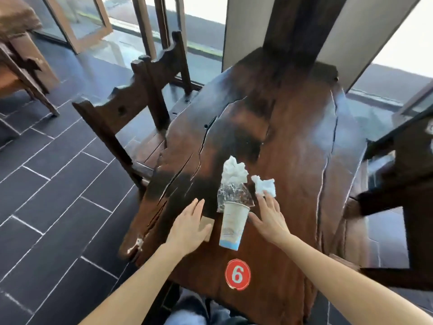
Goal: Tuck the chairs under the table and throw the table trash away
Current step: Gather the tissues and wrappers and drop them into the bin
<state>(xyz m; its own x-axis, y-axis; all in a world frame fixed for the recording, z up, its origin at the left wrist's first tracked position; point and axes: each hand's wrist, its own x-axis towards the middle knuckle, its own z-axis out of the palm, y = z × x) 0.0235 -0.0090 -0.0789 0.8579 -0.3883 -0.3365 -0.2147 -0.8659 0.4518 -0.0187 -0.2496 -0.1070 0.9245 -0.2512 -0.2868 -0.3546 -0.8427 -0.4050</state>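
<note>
A paper cup [232, 225] lies on its side on the dark wooden table [293, 141], mouth pointing away from me. A clear plastic wrapper [230, 193] and a crumpled white tissue [234, 171] lie just beyond it, with a second crumpled tissue [264, 186] to the right. My left hand [190, 225] is open, fingers straight, over a small brown card [207, 225] left of the cup. My right hand [269, 218] is open to the right of the cup, fingertips at the second tissue. Two dark wooden chairs, one near [112, 118] and one farther [168, 59], stand at the table's left side.
A red round sticker with the number 6 [237, 274] marks the table's near end. Another dark chair [403, 174] stands at the right side. A wooden pillar [302, 26] rises behind the table. Dark floor tiles [54, 184] spread to the left, with another table [21, 55] beyond.
</note>
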